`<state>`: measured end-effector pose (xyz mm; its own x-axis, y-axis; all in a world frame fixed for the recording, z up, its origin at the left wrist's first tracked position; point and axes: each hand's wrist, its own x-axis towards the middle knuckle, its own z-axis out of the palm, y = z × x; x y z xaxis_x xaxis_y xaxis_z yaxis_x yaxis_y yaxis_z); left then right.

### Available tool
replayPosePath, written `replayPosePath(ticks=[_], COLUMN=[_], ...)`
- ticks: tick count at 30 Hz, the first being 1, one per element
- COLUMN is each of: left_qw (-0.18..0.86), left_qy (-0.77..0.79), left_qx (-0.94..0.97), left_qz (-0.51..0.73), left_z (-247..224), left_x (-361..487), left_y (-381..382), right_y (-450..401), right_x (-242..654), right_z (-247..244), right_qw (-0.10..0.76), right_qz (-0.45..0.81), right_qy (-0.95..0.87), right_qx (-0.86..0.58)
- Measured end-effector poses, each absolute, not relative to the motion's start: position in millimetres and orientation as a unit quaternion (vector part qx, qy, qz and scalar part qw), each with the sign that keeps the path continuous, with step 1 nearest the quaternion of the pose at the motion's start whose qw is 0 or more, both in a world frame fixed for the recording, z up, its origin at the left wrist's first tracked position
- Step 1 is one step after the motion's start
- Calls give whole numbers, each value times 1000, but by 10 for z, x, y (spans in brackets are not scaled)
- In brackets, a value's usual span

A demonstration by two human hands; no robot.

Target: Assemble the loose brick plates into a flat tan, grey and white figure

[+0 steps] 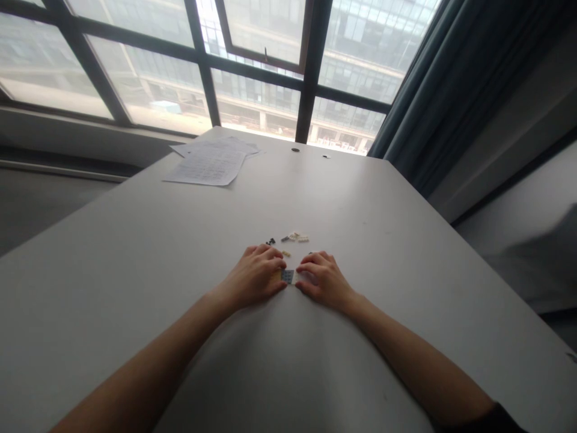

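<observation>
A small flat piece (pixel 287 276), blue-grey in the middle with a yellow part at its left and a white part at its right, lies between my hands on the white table. My left hand (pixel 258 275) has its fingers curled round the yellow end. Curved round the white end are the fingers of my right hand (pixel 323 278). Just beyond the fingertips is a small yellow piece (pixel 286 254). Farther off lie several white pieces (pixel 303 239), a grey piece (pixel 285 239) and small black pieces (pixel 271 242).
Printed paper sheets (pixel 207 165) overlap at the table's far left. Two round holes, one of them (pixel 295 150) dark, are near the far edge of the white table (pixel 342 204). Windows stand behind it, and a dark curtain (pixel 433 90) hangs at the right.
</observation>
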<state>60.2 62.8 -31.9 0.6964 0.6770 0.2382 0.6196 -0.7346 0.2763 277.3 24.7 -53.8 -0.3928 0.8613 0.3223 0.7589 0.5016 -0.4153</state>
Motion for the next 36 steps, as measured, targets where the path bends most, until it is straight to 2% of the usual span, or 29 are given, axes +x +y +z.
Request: replayPosePath(ticks=[13, 25, 36], left_qw=[38, 35, 11], left_qy=[343, 328, 300], left_qx=[923, 926, 924], left_qz=[169, 186, 236], left_z=[-364, -365, -313], left_x=[746, 756, 734], left_y=[548, 537, 557], right_y=[264, 254, 235], right_x=[2775, 2762, 2822], right_z=[-565, -575, -553], right_qw=[266, 276, 327], right_qz=[98, 95, 54], right_qy=[-828, -828, -827], right_qx=[-485, -478, -453])
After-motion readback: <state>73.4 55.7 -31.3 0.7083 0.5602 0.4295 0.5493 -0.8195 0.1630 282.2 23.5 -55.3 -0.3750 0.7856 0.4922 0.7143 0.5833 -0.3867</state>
